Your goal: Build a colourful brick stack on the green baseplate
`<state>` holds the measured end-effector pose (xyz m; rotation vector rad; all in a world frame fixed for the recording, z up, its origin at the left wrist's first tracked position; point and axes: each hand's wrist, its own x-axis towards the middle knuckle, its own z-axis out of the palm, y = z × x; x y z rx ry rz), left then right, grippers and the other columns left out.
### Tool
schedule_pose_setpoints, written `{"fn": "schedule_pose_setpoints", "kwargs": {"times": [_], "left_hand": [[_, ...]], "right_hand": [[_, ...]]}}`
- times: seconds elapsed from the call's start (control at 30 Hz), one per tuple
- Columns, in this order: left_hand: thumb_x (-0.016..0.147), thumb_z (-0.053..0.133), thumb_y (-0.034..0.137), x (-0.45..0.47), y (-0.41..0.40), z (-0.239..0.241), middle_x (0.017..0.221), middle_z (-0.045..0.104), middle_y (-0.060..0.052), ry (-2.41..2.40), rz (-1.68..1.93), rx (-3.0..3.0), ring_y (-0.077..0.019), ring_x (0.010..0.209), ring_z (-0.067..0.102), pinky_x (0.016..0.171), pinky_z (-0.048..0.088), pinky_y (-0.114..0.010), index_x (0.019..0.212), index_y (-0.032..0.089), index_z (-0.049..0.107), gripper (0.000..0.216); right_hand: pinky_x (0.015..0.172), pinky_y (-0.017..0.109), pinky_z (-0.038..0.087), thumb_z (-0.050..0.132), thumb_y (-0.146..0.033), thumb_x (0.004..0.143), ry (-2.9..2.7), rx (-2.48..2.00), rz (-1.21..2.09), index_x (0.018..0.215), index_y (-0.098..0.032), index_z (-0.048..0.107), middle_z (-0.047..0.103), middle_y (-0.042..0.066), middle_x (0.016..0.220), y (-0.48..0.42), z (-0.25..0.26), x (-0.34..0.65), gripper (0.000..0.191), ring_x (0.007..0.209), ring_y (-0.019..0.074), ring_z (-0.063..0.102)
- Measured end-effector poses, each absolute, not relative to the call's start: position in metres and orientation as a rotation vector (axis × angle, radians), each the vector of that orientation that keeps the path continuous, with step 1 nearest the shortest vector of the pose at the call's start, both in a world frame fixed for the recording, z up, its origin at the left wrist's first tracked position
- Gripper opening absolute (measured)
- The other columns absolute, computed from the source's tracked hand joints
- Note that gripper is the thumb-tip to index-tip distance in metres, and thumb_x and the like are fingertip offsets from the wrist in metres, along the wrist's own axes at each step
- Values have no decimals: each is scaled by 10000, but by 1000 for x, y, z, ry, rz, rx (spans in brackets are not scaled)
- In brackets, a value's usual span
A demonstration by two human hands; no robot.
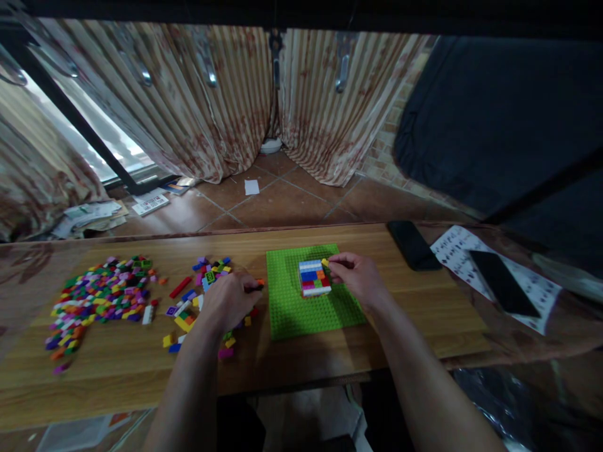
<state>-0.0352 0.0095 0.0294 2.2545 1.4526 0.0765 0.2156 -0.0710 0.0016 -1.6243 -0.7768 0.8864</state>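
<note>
A low block of coloured toy bricks point(311, 276), white, blue, red, orange and green on top, stands on the green baseplate point(287, 314). My right hand point(355, 276) is closed in a pinch on a small yellow brick point(325, 263) at the block's far right corner; whether the two touch I cannot tell. Over the nearer heap of loose bricks, my left hand point(230, 298) is closed, with a small dark brick point(254, 289) at its fingertips. An orange brick point(260, 282) lies just beyond those fingertips. My left hand and forearm hide part of this heap point(188, 307).
A larger spread of mixed bricks point(103, 289) covers the left of the wooden table point(301, 358). Towards the right lie a black phone-like slab point(413, 245), a printed sheet point(456, 245) and a dark phone point(504, 282) on that sheet. Striped curtains point(226, 107) hang behind.
</note>
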Motion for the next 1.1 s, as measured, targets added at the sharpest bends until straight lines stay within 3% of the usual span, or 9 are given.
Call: {"fn": "schedule_pose_setpoints", "kwargs": {"times": [0.3, 0.6, 0.9, 1.1], "left_hand": [[801, 578, 335, -38, 12, 26, 868, 733, -34, 1413, 61, 2308, -210, 788, 659, 673, 420, -288, 821, 232, 740, 193], [851, 516, 367, -35, 13, 28, 763, 724, -37, 1350, 276, 2268, -193, 694, 642, 648, 433, -277, 776, 213, 726, 271], [871, 514, 324, -16, 6, 23, 892, 748, -68, 1172, 552, 2235, -194, 778, 674, 707, 487, -289, 952, 171, 724, 272], [869, 536, 301, -1, -4, 20, 877, 740, -66, 1146, 598, 2222, -170, 696, 662, 643, 496, -271, 985, 162, 697, 243]], "right_hand": [[518, 282, 483, 711, -348, 644, -844, -1701, 784, 745, -189, 705, 700, 32, 690, -72, 3, 214, 188, 578, 162, 618], [652, 314, 495, 699, -293, 691, -1011, -1801, 561, 764, -198, 720, 723, 32, 715, -71, -4, 213, 122, 661, 182, 656], [579, 296, 478, 625, -426, 743, -939, -1674, 760, 801, -207, 739, 724, 36, 747, -71, -1, 214, 254, 636, 171, 627], [607, 299, 477, 699, -411, 650, -904, -1620, 807, 737, -197, 723, 711, 29, 721, -68, -2, 214, 232, 655, 170, 620]]}}
